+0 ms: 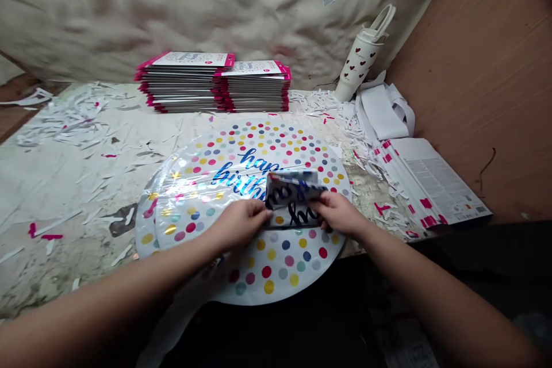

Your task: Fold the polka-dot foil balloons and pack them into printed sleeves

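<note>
Two hands pinching: left hand and right hand closed on folded flap of round white foil balloon, coloured polka dots, blue birthday lettering. Balloon flat near edge of pale scrap-strewn worktop. Two stacks of pink-edged flat packets far; white heart-print tumbler far right.

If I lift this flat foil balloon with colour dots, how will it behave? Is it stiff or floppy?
The foil balloon is probably light and floppy: one part is folded over between the left hand and right hand. Its glossy surface may also be slippery, so it could slide on the table.
</note>
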Demonstrator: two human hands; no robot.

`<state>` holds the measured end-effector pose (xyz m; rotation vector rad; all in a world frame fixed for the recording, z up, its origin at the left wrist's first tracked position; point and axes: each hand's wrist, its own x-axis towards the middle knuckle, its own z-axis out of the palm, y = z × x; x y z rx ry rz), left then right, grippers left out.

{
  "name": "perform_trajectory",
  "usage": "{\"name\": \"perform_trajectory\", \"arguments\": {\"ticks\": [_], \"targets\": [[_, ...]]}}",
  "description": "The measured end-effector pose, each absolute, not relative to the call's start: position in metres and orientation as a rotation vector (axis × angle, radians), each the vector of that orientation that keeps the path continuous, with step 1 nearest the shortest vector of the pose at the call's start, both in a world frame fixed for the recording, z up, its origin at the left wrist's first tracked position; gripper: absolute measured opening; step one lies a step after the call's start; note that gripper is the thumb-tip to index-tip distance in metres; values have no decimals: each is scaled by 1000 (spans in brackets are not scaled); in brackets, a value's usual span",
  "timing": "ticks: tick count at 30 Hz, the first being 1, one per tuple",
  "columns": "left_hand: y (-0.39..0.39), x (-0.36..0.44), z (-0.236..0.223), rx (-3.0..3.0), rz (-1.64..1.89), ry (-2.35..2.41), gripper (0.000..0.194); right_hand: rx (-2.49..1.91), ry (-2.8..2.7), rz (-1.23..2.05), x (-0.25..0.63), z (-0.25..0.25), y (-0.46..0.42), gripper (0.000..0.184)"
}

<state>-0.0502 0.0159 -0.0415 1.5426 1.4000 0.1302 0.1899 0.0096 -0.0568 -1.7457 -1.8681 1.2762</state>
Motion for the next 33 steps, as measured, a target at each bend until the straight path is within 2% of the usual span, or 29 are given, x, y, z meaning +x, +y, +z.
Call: {"name": "perform_trajectory", "arguments": {"ticks": [2, 4, 6, 8, 13, 18, 25, 27, 30, 31, 33], "targets": [[35, -41, -36, 1219, 34, 1463, 27, -1947, -1744, 1257, 182, -55, 21, 27], [48, -33, -36, 1105, 7, 1470, 28, -2005, -1768, 947, 173, -54, 25, 31], [55, -30, -39, 1072, 13, 1468, 29, -1892, -1949, 535, 162, -56, 21, 35], [57, -31, -40, 1039, 31, 1467, 30, -1711, -2225, 295, 151, -61, 15, 39], [41, -50, -23, 972, 160, 1443, 15, -1713, -2505, 461, 141, -74, 14, 53], [25, -59, -6, 572, 367, 1380, 29, -1686, -2487, 502, 145, -74, 18, 55], [38, -19, -18, 748, 243, 1360, 23, -1601, -2410, 551, 166, -63, 22, 59], [40, -15, -13, 707, 312, 1379, 18, -1821, -2207, 387, 206, -53, 25, 66], [39, -23, -4, 653, 444, 1399, 14, -2491, -1529, -69, 289, -39, 20, 76], [38, -28, -3, 663, 488, 1408, 16, -2674, -1393, -81, 316, -35, 17, 75], [35, -41, -3, 680, 549, 1387, 18, -2824, -1395, 27, 359, -28, 8, 57]]}}
